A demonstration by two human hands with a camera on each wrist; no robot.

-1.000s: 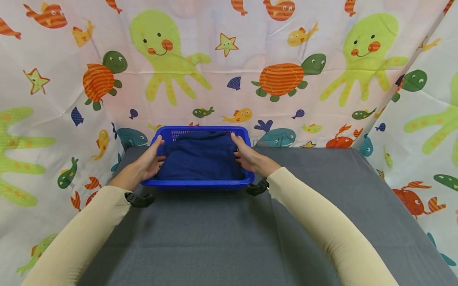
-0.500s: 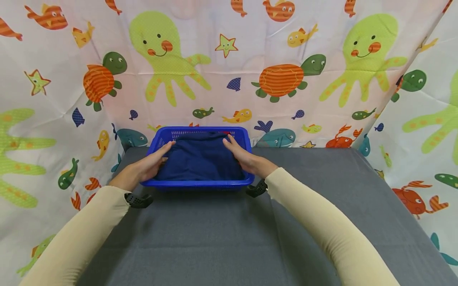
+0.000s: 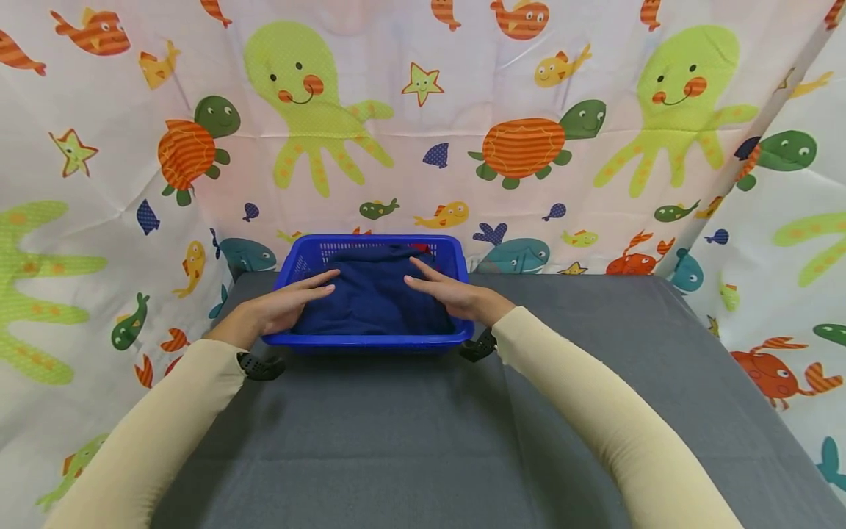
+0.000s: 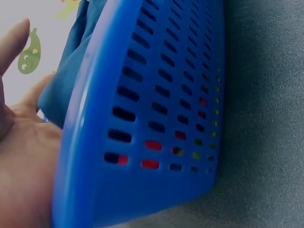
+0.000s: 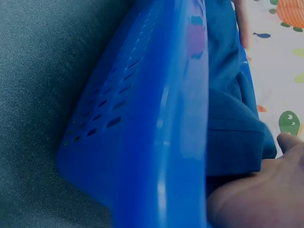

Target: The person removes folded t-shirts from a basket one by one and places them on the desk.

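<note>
A blue plastic basket (image 3: 370, 340) with slotted sides stands on the grey table, with dark blue folded cloth (image 3: 380, 297) filling most of it. My left hand (image 3: 280, 305) reaches over the basket's left end, its straight fingers above the cloth's left part. From the right end, my right hand (image 3: 456, 295) extends over the cloth with thumb and fingers apart. Neither hand grips the cloth. In the left wrist view the palm (image 4: 28, 152) lies beside the basket rim. The right wrist view shows a folded corner of the cloth (image 5: 237, 137) close to my right hand.
Something red (image 3: 420, 248) shows at the basket's back right, and red and yellow bits appear through the slots. A white curtain (image 3: 423, 169) printed with sea animals hangs behind and on both sides. The grey table (image 3: 383, 433) extends in front and to the right.
My left hand has moved inward from the basket's left side, over the cloth, its fingers straightening. My right fingers have shifted slightly left and spread. The basket stays in place.
</note>
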